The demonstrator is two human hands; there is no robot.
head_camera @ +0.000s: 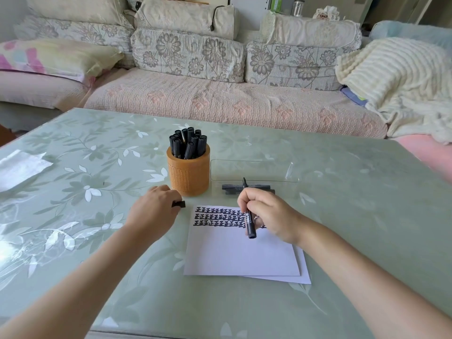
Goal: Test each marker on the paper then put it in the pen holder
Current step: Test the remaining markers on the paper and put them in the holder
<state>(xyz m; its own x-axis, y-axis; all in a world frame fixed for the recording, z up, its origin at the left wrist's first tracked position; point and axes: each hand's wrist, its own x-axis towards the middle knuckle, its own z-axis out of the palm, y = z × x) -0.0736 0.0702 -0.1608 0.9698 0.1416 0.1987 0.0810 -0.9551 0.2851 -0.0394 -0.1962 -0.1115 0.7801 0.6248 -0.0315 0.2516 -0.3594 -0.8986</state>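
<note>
- Two stacked sheets of paper (239,255) lie on the green flower-patterned table (354,216), and three rows of black characters (217,217) fill the top sheet's far edge.
- The right hand (271,214) hovers over the far right corner of the paper. Its fingers are wrapped round a black marker (251,226) with its thin tip pointing up and away from the sheet.
- The left hand (154,211) rests on the table left of the paper, its curled fingers pinching a black cap (178,204).
- Two more markers (247,188) lie just beyond the right hand, at the near edge of a clear tray (254,167).
- The orange pen holder (188,174) stands upright left of the tray, packed with capped black markers (188,143).
- A sofa (220,104) runs behind the table.
</note>
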